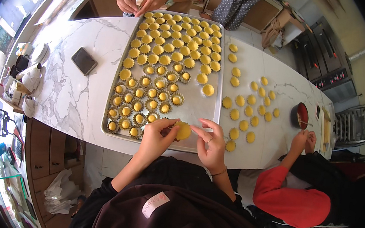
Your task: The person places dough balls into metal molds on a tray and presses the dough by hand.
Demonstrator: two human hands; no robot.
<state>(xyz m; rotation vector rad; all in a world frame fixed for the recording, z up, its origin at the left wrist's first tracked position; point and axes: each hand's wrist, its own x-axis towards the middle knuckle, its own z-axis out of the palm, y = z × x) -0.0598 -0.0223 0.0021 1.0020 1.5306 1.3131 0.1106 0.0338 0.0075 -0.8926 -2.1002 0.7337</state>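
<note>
My left hand (pixel 159 134) is closed on a small tart shell (pixel 183 131) of yellow dough, pinching its edge over the near side of a metal tray (pixel 194 108). My right hand (pixel 211 146) has its fingers spread, the index fingertip at or very near the shell's right edge. On the tray, fluted tins with dough balls (pixel 152 92) fill the near left. Rows of tins lined with pressed yellow dough (pixel 165 60) cover the far part. More yellow dough-lined tins (pixel 249 111) stand on the marble table right of the tray.
A dark phone (pixel 84 61) lies on the marble table (pixel 61 98) at left. Across the table, a person's hands (pixel 141 2) meet near the tray's far corner. At right, a person with a red sleeve (pixel 291 197) has hands beside a dark bowl (pixel 299 115). Ovens (pixel 324 53) stand behind.
</note>
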